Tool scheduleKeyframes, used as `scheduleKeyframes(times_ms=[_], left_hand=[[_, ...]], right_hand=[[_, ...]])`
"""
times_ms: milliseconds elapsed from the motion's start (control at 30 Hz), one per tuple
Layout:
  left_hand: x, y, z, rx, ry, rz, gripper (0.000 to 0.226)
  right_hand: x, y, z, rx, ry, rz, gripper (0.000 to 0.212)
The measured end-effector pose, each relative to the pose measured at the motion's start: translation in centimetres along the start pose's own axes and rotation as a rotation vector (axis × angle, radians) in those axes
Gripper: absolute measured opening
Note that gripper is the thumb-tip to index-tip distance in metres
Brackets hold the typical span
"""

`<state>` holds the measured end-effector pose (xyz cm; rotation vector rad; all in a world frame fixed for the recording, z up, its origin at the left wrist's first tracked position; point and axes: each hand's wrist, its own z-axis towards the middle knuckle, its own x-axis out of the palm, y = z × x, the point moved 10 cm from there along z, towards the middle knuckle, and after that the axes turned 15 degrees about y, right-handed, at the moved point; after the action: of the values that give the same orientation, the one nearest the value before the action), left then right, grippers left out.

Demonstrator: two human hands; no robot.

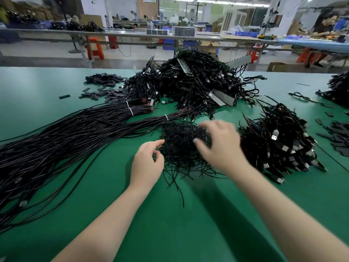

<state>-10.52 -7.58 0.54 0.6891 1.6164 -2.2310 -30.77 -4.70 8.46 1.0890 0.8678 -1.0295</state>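
Observation:
A loose heap of short thin black wire ties [181,148] lies on the green table [170,224] in front of me. My left hand [147,161] sits at the heap's left edge, fingers loosely curled, fingertips touching the outer strands. My right hand [221,146] hovers over the heap's right side, blurred by motion, fingers spread and bent down onto the ties. Whether either hand holds a tie cannot be made out.
Long black cable bundles [66,140] tied with white bands stretch across the left. A big pile of USB cables and metal strips [194,86] lies behind. Another pile of cables with USB plugs [279,144] sits right. Small black sleeves [103,87] lie at the back left. A person [324,25] works far right.

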Motion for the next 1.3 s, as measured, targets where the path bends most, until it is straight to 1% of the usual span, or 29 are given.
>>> scheduleKeyframes(times_ms=[33,67,133,233,267,333,400,467,500,600,667,733,800,833,867,900,933,967,1033,1067,1100,1133,1167,1233,1267,1300], left_hand=[[-0.2,-0.2,-0.1,0.007,-0.013,0.012,0.041],[-0.6,-0.4,-0.1,0.010,-0.030,0.027,0.041],[-2.1,-0.5,0.7,0.002,-0.069,0.057,0.041],[-5.6,0.7,3.9,-0.085,-0.079,0.138,0.039],[-6.7,1.2,5.1,-0.130,-0.064,0.233,0.037],[-8.3,2.7,7.0,-0.228,-0.005,0.533,0.035],[-8.9,4.9,8.0,-0.332,0.116,0.815,0.031],[-9.5,6.6,8.5,-0.370,0.210,0.958,0.022],[-10.0,6.9,8.7,-0.370,0.219,0.974,0.018],[-11.7,6.8,9.7,-0.358,0.188,0.904,0.016],[-13.3,6.0,10.3,-0.350,0.119,0.785,0.018],[-15.8,4.4,10.3,-0.343,-0.048,0.620,0.018],[-19.2,1.8,9.4,-0.308,-0.285,0.456,0.021],[-20.9,0.1,8.6,-0.262,-0.402,0.400,0.025],[-22.2,-1.7,7.9,-0.184,-0.484,0.368,0.027],[-22.7,-3.7,7.3,-0.078,-0.515,0.356,0.029],[-22.6,-5.6,6.8,0.035,-0.494,0.362,0.029],[-21.8,-7.2,6.0,0.129,-0.445,0.381,0.026],[-19.0,-9.4,4.3,0.255,-0.322,0.437,0.019],[-17.2,-9.9,3.3,0.301,-0.259,0.473,0.017],[-15.5,-10.3,2.3,0.344,-0.207,0.512,0.016],[-14.2,-10.3,1.4,0.379,-0.172,0.536,0.016],[-13.4,-10.2,0.6,0.399,-0.162,0.519,0.015],[-13.3,-8.8,0.0,0.389,-0.133,0.358,0.012],[-13.3,-7.9,0.0,0.377,-0.101,0.306,0.011],[-13.1,-7.0,0.0,0.356,-0.061,0.311,0.013]], right_hand=[[2.2,0.9,-0.4,-0.004,0.044,0.025,0.041],[3.7,1.6,-0.9,-0.004,0.046,0.065,0.037],[5.1,2.5,-2.0,-0.038,-0.032,0.127,0.026],[5.5,2.5,-3.1,-0.087,-0.153,0.170,0.012],[5.5,2.1,-3.2,-0.084,-0.169,0.201,0.011],[5.4,1.2,-3.4,-0.053,-0.173,0.248,0.010],[5.7,0.5,-3.3,-0.021,-0.137,0.289,0.011],[5.9,0.1,-3.1,0.001,-0.110,0.331,0.012],[6.0,0.0,-3.1,0.005,-0.105,0.339,0.012],[6.0,0.0,-3.0,0.009,-0.099,0.343,0.013],[6.0,-0.1,-3.0,0.019,-0.085,0.349,0.013],[5.8,-0.4,-3.1,0.029,-0.099,0.378,0.015],[5.0,-0.5,-3.4,0.036,-0.155,0.419,0.017],[4.3,-0.3,-3.5,0.036,-0.190,0.430,0.019],[3.6,0.0,-3.6,0.028,-0.222,0.436,0.021],[2.9,0.7,-3.5,0.005,-0.242,0.446,0.025],[2.1,1.7,-3.2,-0.033,-0.244,0.470,0.033],[1.3,3.2,-2.7,-0.081,-0.226,0.508,0.044],[-0.7,7.2,-1.0,-0.205,-0.161,0.579,0.072],[-1.8,9.5,0.0,-0.266,-0.129,0.567,0.084],[-2.8,11.8,1.1,-0.322,-0.091,0.498,0.091],[-3.4,14.2,2.2,-0.373,-0.039,0.365,0.088],[-3.7,16.5,3.1,-0.421,0.027,0.182,0.076],[-3.7,19.2,4.1,-0.482,0.167,-0.235,0.042],[-4.1,19.5,4.4,-0.507,0.190,-0.387,0.037],[-5.1,19.1,4.6,-0.502,0.187,-0.482,0.037]])
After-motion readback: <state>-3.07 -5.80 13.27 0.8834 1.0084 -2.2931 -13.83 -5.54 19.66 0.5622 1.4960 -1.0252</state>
